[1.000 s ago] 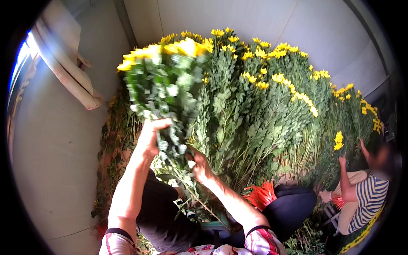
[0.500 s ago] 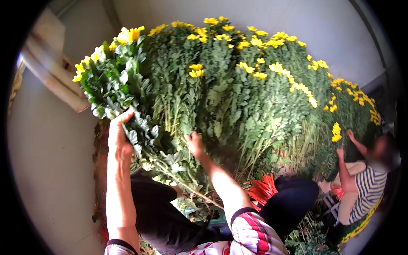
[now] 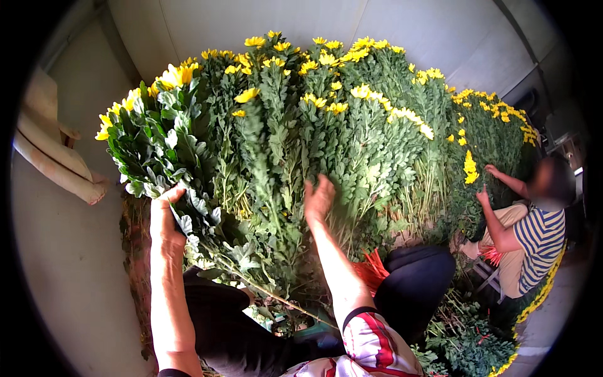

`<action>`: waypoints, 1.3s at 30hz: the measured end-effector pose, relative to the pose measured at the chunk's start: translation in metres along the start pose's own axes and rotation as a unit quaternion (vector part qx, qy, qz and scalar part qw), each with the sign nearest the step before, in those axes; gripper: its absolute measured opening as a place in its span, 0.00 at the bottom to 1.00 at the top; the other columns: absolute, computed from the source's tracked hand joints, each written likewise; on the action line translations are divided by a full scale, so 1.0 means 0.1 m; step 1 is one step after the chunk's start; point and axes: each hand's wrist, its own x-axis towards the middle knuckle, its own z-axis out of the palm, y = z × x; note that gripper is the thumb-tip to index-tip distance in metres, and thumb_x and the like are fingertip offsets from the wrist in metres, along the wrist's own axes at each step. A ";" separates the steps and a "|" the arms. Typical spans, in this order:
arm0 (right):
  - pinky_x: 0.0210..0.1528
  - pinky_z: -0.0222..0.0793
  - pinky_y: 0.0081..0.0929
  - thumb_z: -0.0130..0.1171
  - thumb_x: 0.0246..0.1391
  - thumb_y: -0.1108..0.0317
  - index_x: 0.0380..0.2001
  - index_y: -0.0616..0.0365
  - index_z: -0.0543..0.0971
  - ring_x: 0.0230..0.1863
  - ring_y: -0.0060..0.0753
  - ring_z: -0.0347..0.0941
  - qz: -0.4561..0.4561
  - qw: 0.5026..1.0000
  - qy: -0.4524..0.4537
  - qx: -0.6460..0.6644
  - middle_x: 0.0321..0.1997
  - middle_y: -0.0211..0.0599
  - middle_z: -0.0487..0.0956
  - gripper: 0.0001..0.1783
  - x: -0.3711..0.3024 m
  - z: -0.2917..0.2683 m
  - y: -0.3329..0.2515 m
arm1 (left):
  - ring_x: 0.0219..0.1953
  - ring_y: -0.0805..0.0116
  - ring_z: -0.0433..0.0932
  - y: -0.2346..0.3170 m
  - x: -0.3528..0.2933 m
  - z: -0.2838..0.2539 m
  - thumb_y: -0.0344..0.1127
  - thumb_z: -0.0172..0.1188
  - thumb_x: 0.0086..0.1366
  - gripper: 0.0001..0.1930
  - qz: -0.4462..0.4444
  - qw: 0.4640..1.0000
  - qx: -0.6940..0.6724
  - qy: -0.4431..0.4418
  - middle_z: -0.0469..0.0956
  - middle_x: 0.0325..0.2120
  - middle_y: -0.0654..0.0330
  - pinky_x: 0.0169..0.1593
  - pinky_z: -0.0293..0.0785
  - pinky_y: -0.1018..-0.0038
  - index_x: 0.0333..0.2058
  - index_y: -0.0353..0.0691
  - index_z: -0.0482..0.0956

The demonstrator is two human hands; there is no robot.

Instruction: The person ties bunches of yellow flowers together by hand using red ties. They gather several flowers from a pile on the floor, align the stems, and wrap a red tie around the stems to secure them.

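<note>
My left hand [image 3: 166, 220] is closed round a bunch of yellow chrysanthemums [image 3: 160, 141], gripping it below the leafy heads at the left. Long bare stems run from the bunch down over my lap to the right. In front of the standing flowers, my right hand [image 3: 319, 200] is raised with thumb and fingers apart and nothing visibly held. Between my hands a single chrysanthemum stem [image 3: 259, 151], a little blurred, leans to the left with its yellow bloom on top.
A wide bank of upright chrysanthemums [image 3: 383, 135] stands against a pale wall [image 3: 264, 19]. Red strips [image 3: 372, 271] lie by my right knee. At the right another person [image 3: 541, 242] in a striped shirt sits holding flowers. Cut greenery [image 3: 468, 339] lies at the lower right.
My right hand has let go of a chrysanthemum stem and moved right. That stem now leans left, closer to the bunch. My left hand keeps its grip. The whole view has shifted slightly.
</note>
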 end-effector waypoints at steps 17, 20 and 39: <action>0.46 0.69 0.42 0.64 0.50 0.53 0.48 0.62 0.72 0.46 0.49 0.74 0.033 0.994 -0.059 0.084 0.45 0.48 0.76 0.28 0.00 0.15 0.47 | 0.30 0.64 0.80 -0.39 -0.04 0.73 0.27 0.61 0.53 0.14 -0.003 0.998 0.013 -0.063 0.81 0.31 0.61 0.38 0.78 0.68 0.40 0.39 0.78; 0.42 0.67 0.40 0.66 0.48 0.59 0.40 0.60 0.75 0.40 0.46 0.73 0.016 0.989 -0.073 0.128 0.38 0.44 0.75 0.20 -0.04 0.09 0.25 | 0.35 0.63 0.78 -0.27 0.01 0.67 0.31 0.61 0.52 0.15 0.015 0.998 0.018 -0.053 0.81 0.32 0.62 0.43 0.76 0.67 0.40 0.40 0.78; 0.65 0.53 0.45 0.63 0.50 0.70 0.56 0.59 0.65 0.65 0.49 0.55 -0.195 0.974 -0.007 0.116 0.63 0.47 0.61 0.30 0.27 -0.18 -0.75 | 0.35 0.63 0.78 -0.30 0.05 0.62 0.29 0.61 0.51 0.16 -0.008 0.999 0.010 -0.053 0.80 0.33 0.62 0.44 0.75 0.67 0.41 0.41 0.79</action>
